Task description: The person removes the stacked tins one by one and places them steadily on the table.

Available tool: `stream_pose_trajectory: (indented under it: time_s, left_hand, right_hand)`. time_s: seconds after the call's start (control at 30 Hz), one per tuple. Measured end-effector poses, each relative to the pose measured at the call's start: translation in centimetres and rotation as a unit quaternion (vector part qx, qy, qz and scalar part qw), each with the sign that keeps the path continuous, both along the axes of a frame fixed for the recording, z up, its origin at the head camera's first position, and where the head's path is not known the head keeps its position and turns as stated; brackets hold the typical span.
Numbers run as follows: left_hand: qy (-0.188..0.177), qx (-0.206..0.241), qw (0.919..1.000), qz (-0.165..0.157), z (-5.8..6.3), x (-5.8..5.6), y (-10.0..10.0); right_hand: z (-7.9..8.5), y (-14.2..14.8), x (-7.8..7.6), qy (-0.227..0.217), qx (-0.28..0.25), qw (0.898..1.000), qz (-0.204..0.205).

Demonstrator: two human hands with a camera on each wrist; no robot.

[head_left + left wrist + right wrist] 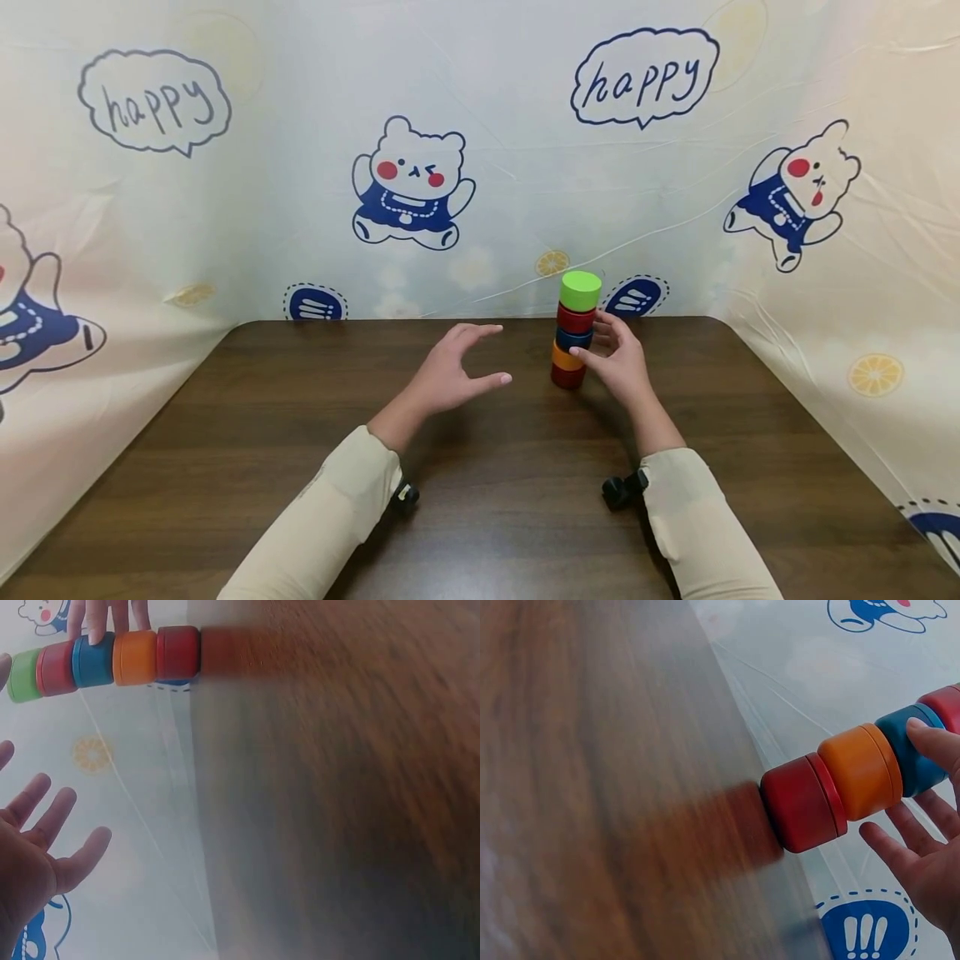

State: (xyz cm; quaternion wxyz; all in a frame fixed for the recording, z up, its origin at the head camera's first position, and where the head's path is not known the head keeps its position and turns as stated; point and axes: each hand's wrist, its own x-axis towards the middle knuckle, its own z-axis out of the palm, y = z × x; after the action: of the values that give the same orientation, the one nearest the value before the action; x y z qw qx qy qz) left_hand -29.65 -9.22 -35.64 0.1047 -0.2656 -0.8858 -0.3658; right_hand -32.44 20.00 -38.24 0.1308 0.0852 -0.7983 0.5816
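Note:
A tower of several small round lidded containers stands toward the back right of the table. From the bottom up come a dark red container (802, 802), an orange container (859, 772), a blue container (574, 339), a second red container (576, 318) and a green container (581, 291) on top. My right hand (624, 367) holds the tower from its right side. Its thumb lies on the blue container, and other fingers reach behind the tower. Left of the tower and apart from it, my left hand (448, 373) holds nothing, its thumb and fingers spread.
The brown wooden table (480, 500) meets a printed cloth backdrop (510, 167) close behind the tower. A small black device (405, 495) sits at the left wrist, another black device (624, 488) at the right.

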Motion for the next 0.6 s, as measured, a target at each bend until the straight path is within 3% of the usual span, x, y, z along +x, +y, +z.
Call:
stream_pose_trajectory:
  time_s: [0.17, 0.43, 0.6]
  left_hand:
    - [-0.008, 0.026, 0.9996, -0.009, 0.0, -0.2, 0.6]
    - [0.009, 0.093, 0.9955, -0.017, 0.0, -0.6, 1.9]
    - [-0.002, 0.111, 0.9936, -0.022, 0.3, -0.8, 2.7]
  right_hand:
    - [0.0, 0.1, 0.0, -0.005, 0.002, 1.0, -0.002]
    - [0.0, 0.0, 0.0, -0.003, 0.002, 1.0, -0.004]
    - [0.0, 0.0, 0.1, 0.002, 0.006, 1.0, -0.007]
